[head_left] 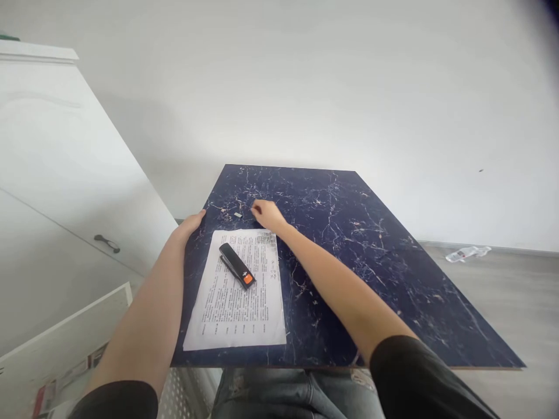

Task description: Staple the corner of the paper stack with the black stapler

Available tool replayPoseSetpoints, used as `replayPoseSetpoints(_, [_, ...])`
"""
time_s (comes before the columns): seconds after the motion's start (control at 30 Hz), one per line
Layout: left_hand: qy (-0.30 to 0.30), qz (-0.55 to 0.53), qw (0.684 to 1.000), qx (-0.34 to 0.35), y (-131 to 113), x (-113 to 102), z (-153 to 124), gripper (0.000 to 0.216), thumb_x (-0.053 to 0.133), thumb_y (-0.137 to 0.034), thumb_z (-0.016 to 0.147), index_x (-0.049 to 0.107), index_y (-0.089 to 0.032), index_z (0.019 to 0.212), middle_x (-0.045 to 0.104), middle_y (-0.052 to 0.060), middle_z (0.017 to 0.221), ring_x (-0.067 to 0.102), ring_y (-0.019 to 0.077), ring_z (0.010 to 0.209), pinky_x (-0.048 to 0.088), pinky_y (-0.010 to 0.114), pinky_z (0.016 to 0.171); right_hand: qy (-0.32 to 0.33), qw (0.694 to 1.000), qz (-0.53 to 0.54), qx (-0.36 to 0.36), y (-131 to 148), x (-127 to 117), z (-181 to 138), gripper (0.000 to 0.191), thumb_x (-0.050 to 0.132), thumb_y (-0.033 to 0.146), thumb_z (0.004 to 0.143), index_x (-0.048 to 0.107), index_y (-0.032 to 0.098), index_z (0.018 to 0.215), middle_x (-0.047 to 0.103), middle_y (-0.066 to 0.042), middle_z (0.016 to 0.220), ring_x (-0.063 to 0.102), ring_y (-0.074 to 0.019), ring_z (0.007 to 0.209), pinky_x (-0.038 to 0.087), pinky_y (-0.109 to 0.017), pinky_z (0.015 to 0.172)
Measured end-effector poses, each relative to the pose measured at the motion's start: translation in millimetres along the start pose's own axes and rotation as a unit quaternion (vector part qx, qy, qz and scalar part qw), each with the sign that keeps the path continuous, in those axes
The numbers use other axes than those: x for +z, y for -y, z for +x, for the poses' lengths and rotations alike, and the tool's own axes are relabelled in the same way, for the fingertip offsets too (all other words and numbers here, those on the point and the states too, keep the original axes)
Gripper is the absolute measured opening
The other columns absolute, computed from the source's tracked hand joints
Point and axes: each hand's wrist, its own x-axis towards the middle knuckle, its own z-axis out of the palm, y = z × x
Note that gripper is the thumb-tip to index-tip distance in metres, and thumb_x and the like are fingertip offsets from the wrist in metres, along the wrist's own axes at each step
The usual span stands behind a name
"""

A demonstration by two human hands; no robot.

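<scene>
My left hand is at the left edge of the dark blue, marble-patterned tabletop; it grips that edge, and most of its fingers are hidden. Farther in, my right hand is closed over the tabletop just past the paper's far end, fingers curled together. Whatever it may hold is too small or hidden to make out. A small pale strip, perhaps staples, lies just left of it. Nearer to me, a black stapler with an orange patch lies diagonally on the printed paper.
A white cabinet with a dark handle stands close on the left. Behind the table rises a plain wall. Clear plastic packaging lies on the floor at the right. My legs are under the near edge.
</scene>
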Motion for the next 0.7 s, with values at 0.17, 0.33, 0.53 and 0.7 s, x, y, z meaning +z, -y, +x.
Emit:
replayPoseSetpoints(0.17, [0.026,-0.019,0.999,-0.031,2,1,3,0.056,0.056,-0.058,0.097,0.080,-0.010,0.115,0.079,0.022,0.114,0.075,0.0393,0.109,0.058,0.048,0.097,-0.015,0.997,-0.062,0.035,-64,-50,-91,0.015,0.055,0.018,0.095,0.063,0.019,0.082,0.066,-0.006,0.085,0.055,-0.0179,0.075,0.038,-0.029,0.072])
replayPoseSetpoints(0.33, [0.023,-0.023,0.999,-0.041,0,0,0,0.053,0.057,-0.055,0.097,0.080,-0.010,0.113,0.077,0.022,0.119,0.073,0.0401,0.114,0.056,0.049,0.102,-0.046,0.991,-0.114,0.053,-79,-69,-135,0.018,0.052,0.021,0.097,0.059,0.021,0.080,0.062,-0.004,0.081,0.054,-0.0187,0.072,0.037,-0.029,0.070])
replayPoseSetpoints(0.53, [0.009,-0.028,0.999,-0.028,-6,-3,-9,0.052,0.062,-0.055,0.095,0.080,-0.009,0.109,0.079,0.022,0.108,0.073,0.0422,0.111,0.058,0.051,0.095,-0.077,0.996,0.040,0.016,3,-52,-129,0.025,0.049,0.032,0.106,0.065,0.020,0.091,0.069,-0.007,0.093,0.062,-0.0194,0.083,0.046,-0.030,0.078])
replayPoseSetpoints(0.7, [0.000,-0.027,0.999,-0.018,-11,-4,-19,0.053,0.064,-0.058,0.092,0.081,-0.009,0.106,0.080,0.021,0.098,0.075,0.0424,0.105,0.058,0.050,0.089,0.035,0.986,0.159,-0.049,97,-21,-129,0.033,0.061,0.052,0.100,0.065,0.020,0.112,0.073,-0.008,0.111,0.066,-0.0234,0.103,0.050,-0.035,0.086])
